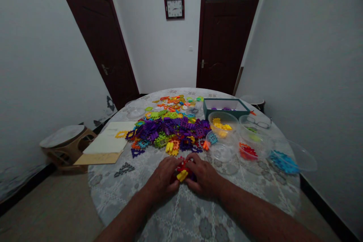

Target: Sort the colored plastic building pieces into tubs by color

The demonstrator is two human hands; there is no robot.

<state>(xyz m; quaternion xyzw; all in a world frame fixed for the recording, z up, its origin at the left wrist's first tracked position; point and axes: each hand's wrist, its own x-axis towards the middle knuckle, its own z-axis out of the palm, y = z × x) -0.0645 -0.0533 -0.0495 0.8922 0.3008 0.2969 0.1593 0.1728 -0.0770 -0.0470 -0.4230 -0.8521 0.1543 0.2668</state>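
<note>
Where a grey lace-patterned tablecloth (102, 181) drapes over the round table's left edge, a low wooden stool with a pale round top (64, 136) stands on the floor just beside it. At the table's left rim a cream rectangular board (109, 141) lies on a brown cardboard sheet (96, 158), with a yellow open-frame plastic piece (121, 134) on the board. Near them a flat grey lattice piece (124, 169) lies alone on the cloth. Further right, toward the far side, spreads a wide heap of loose plastic interlocking pieces (170, 126), purple in the middle, green and orange behind. In front of the heap, near the close edge, the left hand (164, 179) rests knuckles up, its fingers curled narrowly inward onto a small cluster of red and yellow plastic pieces (182, 172). That cluster sits on the cloth between both hands and is partly hidden by them. The right hand (202, 177) meets it from the other side, fingers likewise bent close around it and touching it. Beyond stands a teal rectangular box (244, 112), and just in front of it a clear plastic bowl of yellow pieces (235, 118). Rightward come a clear bowl of red pieces (256, 141), a pair of spectacles (262, 123) and a clear bowl of blue pieces (309, 160).
</note>
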